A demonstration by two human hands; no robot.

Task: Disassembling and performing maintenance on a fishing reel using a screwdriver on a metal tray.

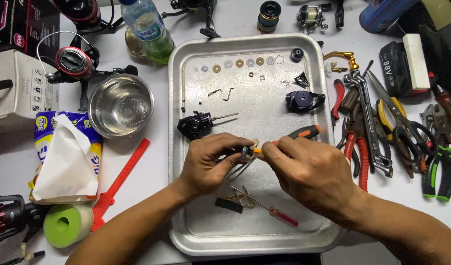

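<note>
Over a metal tray [186, 98], my left hand [208, 164] pinches a small dark reel part [244, 152]. My right hand [311, 174] grips an orange-and-black handled tool [301, 133] whose tip meets that part. On the tray lie a black reel body [193, 125], a dark blue reel piece [301, 100], a row of washers [238, 63], small bent pins [220, 92] and a red-handled screwdriver [269, 208].
Pliers, wrenches and scissors [382, 127] lie right of the tray. Left of it are a steel bowl [121, 105], a water bottle [147, 29], a tissue pack [63, 157], a red strip [120, 179], a green tape roll [66, 225] and fishing reels [73, 61].
</note>
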